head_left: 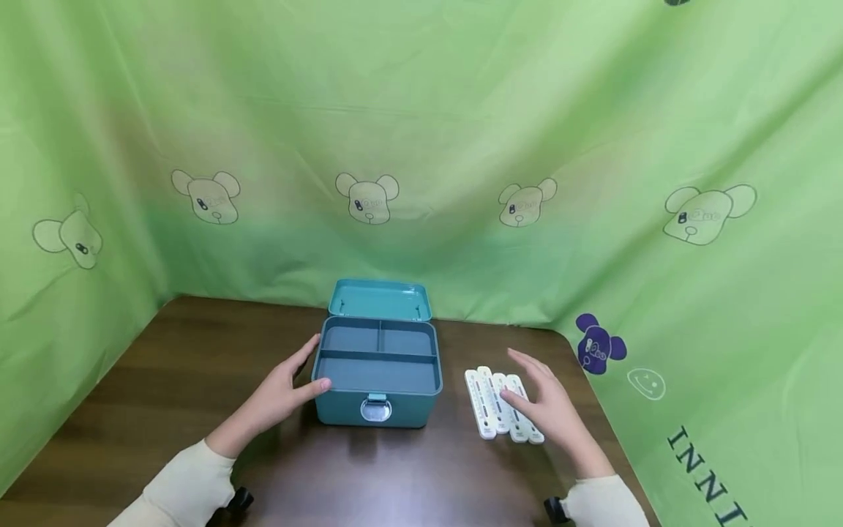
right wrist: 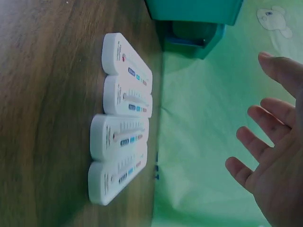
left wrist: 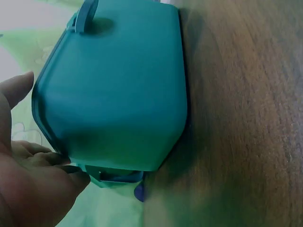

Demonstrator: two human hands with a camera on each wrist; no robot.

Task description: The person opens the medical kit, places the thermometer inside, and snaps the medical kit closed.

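A teal storage box [head_left: 411, 411] stands on the table with its lid [head_left: 378, 298] tipped back and its clear front latch [head_left: 376, 410] facing me. Its top shows a grey-blue divided tray [head_left: 378, 372] with two small compartments behind one long one, all bare. My left hand [head_left: 279, 395] is at the box's left side, thumb by the front rim and fingers reaching along the wall. Several white thermometers [right wrist: 120, 130] lie side by side to the right of the box. Over their right edge hovers my right hand [head_left: 549, 406], fingers spread and holding nothing.
The brown wooden table [head_left: 197, 366] carries the box and the thermometers. A green curtain [head_left: 421, 249] printed with bear heads hangs along its back and sides. The open lid stands close to the curtain at the back.
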